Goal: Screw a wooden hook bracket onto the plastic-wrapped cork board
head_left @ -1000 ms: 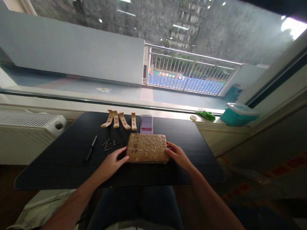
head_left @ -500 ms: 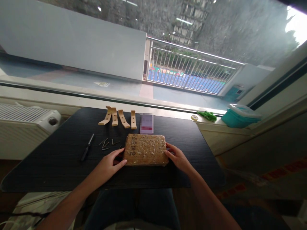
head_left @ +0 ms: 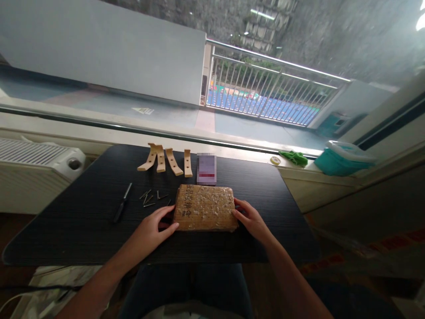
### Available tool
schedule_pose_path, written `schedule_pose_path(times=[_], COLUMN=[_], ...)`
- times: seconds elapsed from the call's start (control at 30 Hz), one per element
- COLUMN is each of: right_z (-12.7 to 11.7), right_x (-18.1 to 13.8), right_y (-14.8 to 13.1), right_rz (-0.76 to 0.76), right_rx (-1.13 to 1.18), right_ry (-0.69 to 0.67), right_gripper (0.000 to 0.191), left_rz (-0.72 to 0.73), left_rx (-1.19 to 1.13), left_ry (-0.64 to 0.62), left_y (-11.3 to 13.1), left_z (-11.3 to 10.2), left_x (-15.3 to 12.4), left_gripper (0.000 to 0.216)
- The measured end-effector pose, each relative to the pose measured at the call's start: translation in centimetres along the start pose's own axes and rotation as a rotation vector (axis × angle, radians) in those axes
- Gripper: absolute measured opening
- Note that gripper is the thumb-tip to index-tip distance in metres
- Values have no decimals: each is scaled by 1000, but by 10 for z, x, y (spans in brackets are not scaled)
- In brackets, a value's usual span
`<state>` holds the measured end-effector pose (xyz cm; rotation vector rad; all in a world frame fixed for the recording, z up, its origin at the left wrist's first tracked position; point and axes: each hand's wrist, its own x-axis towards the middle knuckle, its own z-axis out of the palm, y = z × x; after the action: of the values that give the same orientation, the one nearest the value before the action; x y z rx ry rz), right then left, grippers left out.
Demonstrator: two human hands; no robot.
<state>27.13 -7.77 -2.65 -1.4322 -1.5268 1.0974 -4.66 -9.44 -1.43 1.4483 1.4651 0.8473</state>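
Observation:
A brown cardboard box [head_left: 205, 208], wrapped in shiny tape and marked with dark writing on its left part, is on the black table between my hands. My left hand [head_left: 159, 227] grips its left end, thumb at the near corner and fingers along the side. At the opposite end my right hand [head_left: 249, 217] holds the box with thumb and fingers against its edge. Several loose screws [head_left: 148, 198] lie left of the box. Further left is a screwdriver [head_left: 122, 203] with a black handle. Behind these stand several curved wooden pieces [head_left: 172, 162] with holes.
A purple pack [head_left: 206, 169], partly blurred, sits behind the box on the black table [head_left: 265, 190]. Along the windowsill are a tape roll [head_left: 275, 160], a green cloth [head_left: 294, 157] and a teal bin [head_left: 335, 160]. A white radiator [head_left: 40, 173] stands at the left.
The whole view has shifted slightly, so things appear a little further right. Both hands keep their hold on the box, which stays in about the same place on the table.

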Motion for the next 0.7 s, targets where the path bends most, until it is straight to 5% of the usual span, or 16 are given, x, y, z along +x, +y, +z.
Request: schedule_pose_path(times=[0.7], right_z=[1], right_x=[-5], right_y=[1], right_rz=[-3], right_rx=[39], right_ry=[9], right_gripper=[45], left_rz=[-5], left_rx=[27], left_ry=[8], left_y=[5], left_z=[-3], left_x=[0], left_gripper=[57])
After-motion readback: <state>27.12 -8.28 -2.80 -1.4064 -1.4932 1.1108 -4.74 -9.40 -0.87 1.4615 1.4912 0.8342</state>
